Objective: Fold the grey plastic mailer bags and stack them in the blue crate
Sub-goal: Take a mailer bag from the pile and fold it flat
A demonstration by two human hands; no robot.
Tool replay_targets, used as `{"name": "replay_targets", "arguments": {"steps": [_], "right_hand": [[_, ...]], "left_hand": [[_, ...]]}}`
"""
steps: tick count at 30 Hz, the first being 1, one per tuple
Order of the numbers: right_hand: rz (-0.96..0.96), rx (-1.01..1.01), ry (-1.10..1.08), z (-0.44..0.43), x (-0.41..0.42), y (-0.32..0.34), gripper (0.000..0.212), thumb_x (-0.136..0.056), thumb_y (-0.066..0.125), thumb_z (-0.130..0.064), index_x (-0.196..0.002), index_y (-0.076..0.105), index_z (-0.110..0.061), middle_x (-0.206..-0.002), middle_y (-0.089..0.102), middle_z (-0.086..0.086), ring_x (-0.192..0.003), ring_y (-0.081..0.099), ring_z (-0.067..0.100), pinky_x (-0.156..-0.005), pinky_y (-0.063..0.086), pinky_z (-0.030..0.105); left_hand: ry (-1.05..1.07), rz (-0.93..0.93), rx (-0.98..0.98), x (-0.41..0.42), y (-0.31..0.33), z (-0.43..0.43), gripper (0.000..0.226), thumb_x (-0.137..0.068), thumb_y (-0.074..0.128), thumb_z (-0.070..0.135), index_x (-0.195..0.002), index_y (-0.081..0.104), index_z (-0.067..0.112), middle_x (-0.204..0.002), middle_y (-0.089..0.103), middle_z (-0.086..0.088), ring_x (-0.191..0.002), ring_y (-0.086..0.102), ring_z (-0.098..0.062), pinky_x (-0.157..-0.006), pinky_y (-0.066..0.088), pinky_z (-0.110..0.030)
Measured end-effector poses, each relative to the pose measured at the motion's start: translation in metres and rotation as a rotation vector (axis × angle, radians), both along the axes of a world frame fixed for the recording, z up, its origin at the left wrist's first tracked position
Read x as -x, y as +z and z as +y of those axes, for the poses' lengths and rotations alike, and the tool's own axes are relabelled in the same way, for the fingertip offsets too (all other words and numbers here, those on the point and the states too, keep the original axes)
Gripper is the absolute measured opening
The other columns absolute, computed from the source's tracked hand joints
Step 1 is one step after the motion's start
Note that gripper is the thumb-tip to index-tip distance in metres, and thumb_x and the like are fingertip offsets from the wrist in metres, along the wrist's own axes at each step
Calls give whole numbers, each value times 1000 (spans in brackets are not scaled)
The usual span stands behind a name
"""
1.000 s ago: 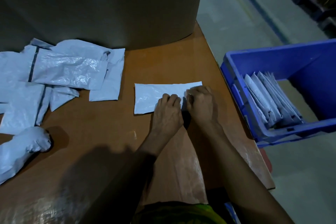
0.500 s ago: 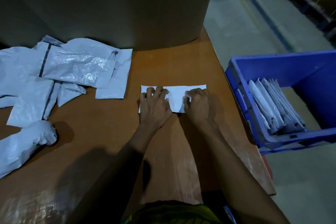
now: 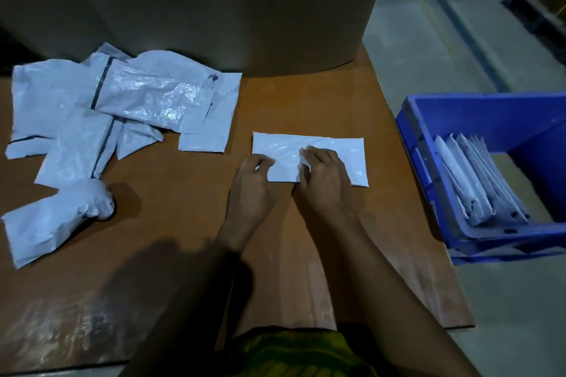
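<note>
Working from the left, we see a loose pile of unfolded mailers [image 3: 147, 98] on the far-left part of the table [image 3: 183, 223], plus 1 bunched bag [image 3: 52, 220] nearer us, none folded yet. In the middle, 1 mailer [image 3: 306, 144] lies as a long strip, partly folded. Our left hand [image 3: 252, 184] curls its fingers onto its near-left edge, and our right hand [image 3: 326, 180] pinches a crease just beside it. On the right, off the table, the blue crate [image 3: 490, 119] holds a row of folded bags [image 3: 471, 180] standing on edge. We judge the job roughly half done.
</note>
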State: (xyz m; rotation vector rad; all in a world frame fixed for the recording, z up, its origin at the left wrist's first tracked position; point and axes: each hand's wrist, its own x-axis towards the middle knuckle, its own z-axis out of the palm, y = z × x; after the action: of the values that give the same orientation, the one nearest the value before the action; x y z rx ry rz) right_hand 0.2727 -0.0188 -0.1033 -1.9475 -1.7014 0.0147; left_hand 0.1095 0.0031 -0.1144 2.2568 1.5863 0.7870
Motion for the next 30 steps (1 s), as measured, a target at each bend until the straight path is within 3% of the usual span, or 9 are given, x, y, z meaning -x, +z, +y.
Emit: {"name": "replay_targets", "arguments": {"steps": [4,9,13,16,17,19,22,26,30], "right_hand": [[-53,-60,40,-10,13,0,23,-83,70,-8,-104,78,-12,-113,72,7,-106,62,29,-90,47,38],[-25,-83,92,-18,15,-14,22,-91,68,-13,-110,78,-14,-115,72,5,-108,62,27,-82,50,37],[62,-21,114,-6,1,3,28,-97,59,-23,-118,77,-18,-125,72,4,-118,59,25,-96,48,38],[63,23,62,0,-15,5,43,-105,44,-36,-143,60,-23,-155,51,4,-146,40,25,-120,29,43],[67,103,55,1,-21,3,46,-108,40,-42,-151,50,-29,-164,37,2,-154,26,25,-124,18,45],[52,239,57,0,-33,-2,54,-109,33,-55,-161,28,-40,-173,11,-4,-160,0,21,-127,1,48],[-67,283,40,-6,-40,-12,60,-107,20,-65,-163,10,-45,-173,-7,-6,-158,-15,17,-128,-4,49],[-98,257,-21,-6,-33,-17,59,-107,24,-62,-163,16,-44,-174,3,-6,-159,-11,19,-129,-1,49],[-95,360,13,9,-40,-15,63,-105,30,-60,-163,11,-45,-174,0,-3,-159,-13,23,-127,-6,48]], "left_hand": [[-8,43,-49,2,-3,-3,54,-75,64,-17,-124,69,3,-127,63,-12,-119,59,-29,-81,57,-36],[-39,65,15,3,10,-4,53,-79,62,-14,-129,68,4,-131,63,-11,-123,58,-28,-86,58,-39],[-85,6,-7,0,16,15,41,-93,57,-4,-132,66,3,-135,64,-16,-127,57,-32,-101,53,-48],[-238,79,-79,-6,6,31,49,-110,41,25,-157,40,14,-167,29,-8,-156,22,-28,-128,17,-41],[-276,134,-59,-8,2,34,54,-112,34,35,-163,26,18,-172,13,-4,-160,6,-25,-130,7,-42],[-293,260,-37,-12,-6,37,61,-111,19,47,-166,8,23,-173,-5,-1,-159,-11,-25,-129,2,-51],[-272,405,-82,-16,-18,34,64,-110,8,51,-166,6,21,-173,-5,-8,-159,-9,-33,-127,5,-58],[-271,458,-101,-16,-25,40,63,-109,14,51,-165,13,23,-173,5,-8,-159,-1,-37,-127,6,-58],[-278,496,-77,-20,-26,54,65,-107,13,54,-164,23,23,-172,14,-10,-157,8,-41,-124,12,-62]]}}
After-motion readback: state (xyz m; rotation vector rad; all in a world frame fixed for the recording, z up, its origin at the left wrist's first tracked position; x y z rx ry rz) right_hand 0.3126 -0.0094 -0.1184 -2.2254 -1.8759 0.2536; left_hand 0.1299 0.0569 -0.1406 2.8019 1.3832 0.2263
